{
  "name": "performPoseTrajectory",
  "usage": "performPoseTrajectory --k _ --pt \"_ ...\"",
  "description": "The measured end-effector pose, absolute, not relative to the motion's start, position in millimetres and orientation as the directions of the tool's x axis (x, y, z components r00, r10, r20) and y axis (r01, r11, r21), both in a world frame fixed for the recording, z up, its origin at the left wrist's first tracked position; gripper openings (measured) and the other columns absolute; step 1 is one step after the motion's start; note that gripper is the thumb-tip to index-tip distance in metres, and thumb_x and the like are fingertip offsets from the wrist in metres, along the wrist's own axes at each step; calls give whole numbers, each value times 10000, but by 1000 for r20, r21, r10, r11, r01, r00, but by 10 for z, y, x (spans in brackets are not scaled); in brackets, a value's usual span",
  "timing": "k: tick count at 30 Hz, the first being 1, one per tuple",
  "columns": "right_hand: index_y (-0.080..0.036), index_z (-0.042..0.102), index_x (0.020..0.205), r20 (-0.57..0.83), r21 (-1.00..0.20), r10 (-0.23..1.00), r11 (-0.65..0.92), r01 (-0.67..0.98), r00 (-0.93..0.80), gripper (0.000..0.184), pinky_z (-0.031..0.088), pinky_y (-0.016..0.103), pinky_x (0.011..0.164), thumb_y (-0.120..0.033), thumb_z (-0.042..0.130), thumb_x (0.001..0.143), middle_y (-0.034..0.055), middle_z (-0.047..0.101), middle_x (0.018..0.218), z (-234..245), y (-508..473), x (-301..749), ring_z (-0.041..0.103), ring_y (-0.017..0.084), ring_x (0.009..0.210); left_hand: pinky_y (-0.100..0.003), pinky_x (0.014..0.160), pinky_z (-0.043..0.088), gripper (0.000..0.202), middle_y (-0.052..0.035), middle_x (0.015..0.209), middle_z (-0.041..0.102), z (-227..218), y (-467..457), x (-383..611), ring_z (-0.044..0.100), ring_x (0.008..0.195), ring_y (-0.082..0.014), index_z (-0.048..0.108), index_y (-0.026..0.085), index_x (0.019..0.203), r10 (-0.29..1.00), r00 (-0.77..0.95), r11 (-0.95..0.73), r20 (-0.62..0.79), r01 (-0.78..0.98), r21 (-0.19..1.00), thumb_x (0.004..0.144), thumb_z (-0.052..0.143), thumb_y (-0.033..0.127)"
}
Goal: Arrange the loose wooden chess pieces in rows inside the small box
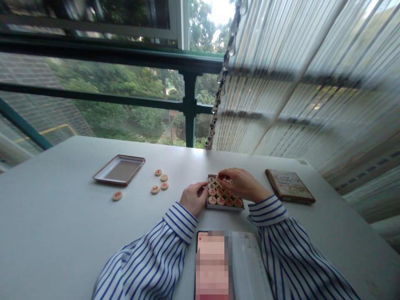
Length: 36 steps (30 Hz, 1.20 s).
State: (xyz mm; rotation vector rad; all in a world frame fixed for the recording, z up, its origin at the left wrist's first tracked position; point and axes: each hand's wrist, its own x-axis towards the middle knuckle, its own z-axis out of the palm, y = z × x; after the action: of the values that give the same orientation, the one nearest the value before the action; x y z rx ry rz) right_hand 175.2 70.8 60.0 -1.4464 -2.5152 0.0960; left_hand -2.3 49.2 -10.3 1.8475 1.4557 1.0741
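A small open box (225, 208) sits in front of me, filled with rows of round xiangqi pieces (220, 201) marked in red or black characters. My left hand (194, 198) is closed at the box's left side, thumb and fingers against its edge. Over the far part of the box, my right hand (242, 183) reaches down with its fingertips pinched on a xiangqi piece with a red mark. That hand hides the box's right rear pieces. Several loose pieces (164, 186) lie on the table to the left, one of them with a blank face up.
An upturned box lid (118, 170) lies at the back left of the white table (62, 216). At the right is a flat brown case (290, 186) with a printed top. A phone (213, 266) and a whitish packet (250, 262) lie between my forearms. String curtains (300, 83) hang behind.
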Motion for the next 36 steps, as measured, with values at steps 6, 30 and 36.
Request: performPoseTrajectory --k 6,30,36 --pt "-203 636 950 121 -113 871 489 865 -477 253 395 260 684 -317 450 821 58 666 881 610 703 1731 591 170 800 -278 688 488 290 -62 811 685 -102 490 -22 622 736 -170 644 179 984 964 95 -261 249 537 802 748 517 289" --pt "-267 644 975 75 -41 869 492 869 -489 255 372 293 703 -334 455 818 45 677 897 541 722 1756 586 191 833 -285 696 489 285 -76 832 687 -88 491 -18 625 756 -182 650 167 971 965 90 -255 247 554 793 737 527 273" --pt "-284 649 963 56 -18 873 486 874 -485 249 364 293 686 -351 459 817 46 680 879 531 735 1757 590 193 816 -287 707 487 281 -74 832 685 -56 481 -17 624 756 -178 648 163 973 968 90 -244 235 567 787 742 520 261"
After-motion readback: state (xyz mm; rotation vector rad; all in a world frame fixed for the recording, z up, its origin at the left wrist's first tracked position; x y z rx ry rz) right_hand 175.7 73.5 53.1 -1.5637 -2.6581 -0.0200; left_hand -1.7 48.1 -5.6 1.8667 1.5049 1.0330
